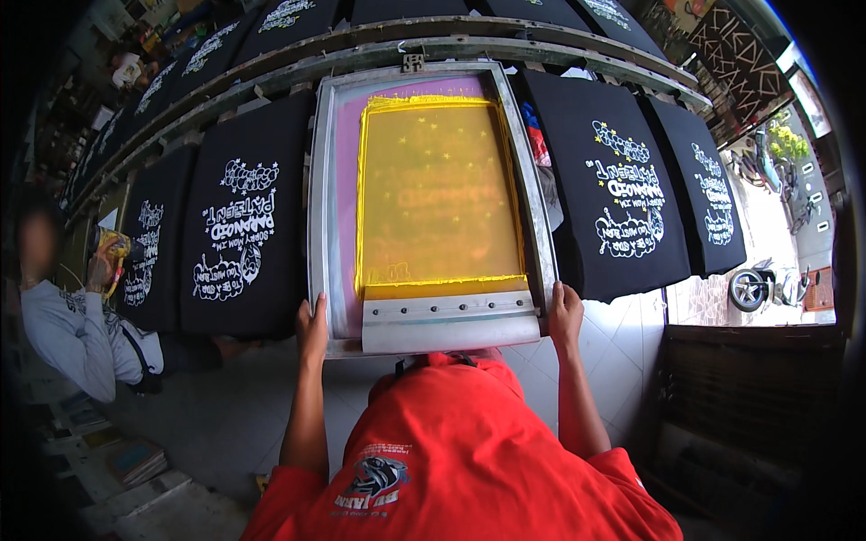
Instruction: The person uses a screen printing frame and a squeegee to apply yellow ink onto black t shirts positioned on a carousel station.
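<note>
Between black cloths, the framed screen points lengthwise forward, hands clamped on its sides.

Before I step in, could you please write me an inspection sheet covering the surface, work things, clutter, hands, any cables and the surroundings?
Surface: black shirts with white prints lie in rows left and right of the frame and beyond it.
Work things: the frame carries a yellow screen, brighter yellow along its edges; a squeegee lies across its near end.
Clutter: a dim stack at lower left, contents unclear.
Hands: left hand grips the frame's near-left corner; right hand grips its right side, near the other corner.
Cables: nothing seen.
Surroundings: co-worker at left; tiled floor; motorbike outside, right.
</note>
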A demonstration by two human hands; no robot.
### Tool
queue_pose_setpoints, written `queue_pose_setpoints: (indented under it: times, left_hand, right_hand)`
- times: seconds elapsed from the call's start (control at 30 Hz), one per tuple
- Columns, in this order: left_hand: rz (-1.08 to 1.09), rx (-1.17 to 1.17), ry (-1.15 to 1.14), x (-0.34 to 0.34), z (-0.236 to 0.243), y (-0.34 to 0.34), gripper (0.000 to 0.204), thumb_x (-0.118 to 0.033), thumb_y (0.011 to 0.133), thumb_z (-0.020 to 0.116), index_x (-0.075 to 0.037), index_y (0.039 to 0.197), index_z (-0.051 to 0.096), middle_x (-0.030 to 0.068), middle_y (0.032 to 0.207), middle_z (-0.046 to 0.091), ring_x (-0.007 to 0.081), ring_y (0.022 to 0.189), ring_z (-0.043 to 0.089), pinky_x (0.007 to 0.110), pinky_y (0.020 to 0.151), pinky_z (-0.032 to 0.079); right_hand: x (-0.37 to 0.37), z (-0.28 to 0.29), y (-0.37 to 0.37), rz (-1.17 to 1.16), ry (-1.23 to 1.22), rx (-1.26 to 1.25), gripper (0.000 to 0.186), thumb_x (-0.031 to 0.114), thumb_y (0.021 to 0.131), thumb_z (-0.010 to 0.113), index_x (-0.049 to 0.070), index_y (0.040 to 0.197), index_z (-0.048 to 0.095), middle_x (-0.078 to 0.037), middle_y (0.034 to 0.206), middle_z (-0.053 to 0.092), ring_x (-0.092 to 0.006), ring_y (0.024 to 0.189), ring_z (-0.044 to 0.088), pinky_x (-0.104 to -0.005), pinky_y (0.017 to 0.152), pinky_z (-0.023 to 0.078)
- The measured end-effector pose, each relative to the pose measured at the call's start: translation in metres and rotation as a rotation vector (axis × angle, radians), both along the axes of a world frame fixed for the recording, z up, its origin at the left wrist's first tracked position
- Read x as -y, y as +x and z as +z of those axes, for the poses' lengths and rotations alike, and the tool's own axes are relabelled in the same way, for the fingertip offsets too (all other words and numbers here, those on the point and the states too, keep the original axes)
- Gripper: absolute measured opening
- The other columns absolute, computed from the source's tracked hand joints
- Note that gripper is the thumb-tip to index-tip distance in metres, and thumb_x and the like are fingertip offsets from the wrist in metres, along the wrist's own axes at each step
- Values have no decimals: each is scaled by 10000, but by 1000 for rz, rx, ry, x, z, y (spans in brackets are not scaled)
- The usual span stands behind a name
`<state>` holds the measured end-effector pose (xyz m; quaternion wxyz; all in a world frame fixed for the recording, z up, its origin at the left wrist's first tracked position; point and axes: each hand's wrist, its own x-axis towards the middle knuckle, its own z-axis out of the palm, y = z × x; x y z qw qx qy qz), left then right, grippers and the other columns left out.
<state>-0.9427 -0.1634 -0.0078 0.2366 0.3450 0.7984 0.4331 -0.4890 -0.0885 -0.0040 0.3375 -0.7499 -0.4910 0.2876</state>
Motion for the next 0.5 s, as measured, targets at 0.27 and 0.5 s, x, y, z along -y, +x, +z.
queue_pose_setpoints:
  times: [0.27,0.5]
  left_hand:
    - [-52,123,-57,-3,-8,-11,493,-431,961,531,59,1005,568,128,872,571,216,812,512,372,788,432]
    - [-40,400,-121,-13,7,-17,409,-353,968,530,20,1129,576,79,1033,598,179,973,539,328,911,405]
  right_hand:
    - [-6,-4,8,-43,-67,-207,473,359,1007,486,-79,921,642,-59,686,571,-127,651,490,-336,601,406]
    - [-7,-7,13,-21,-132,-449,406,315,1018,482,-54,1059,645,-27,861,625,-86,784,527,-262,695,434]
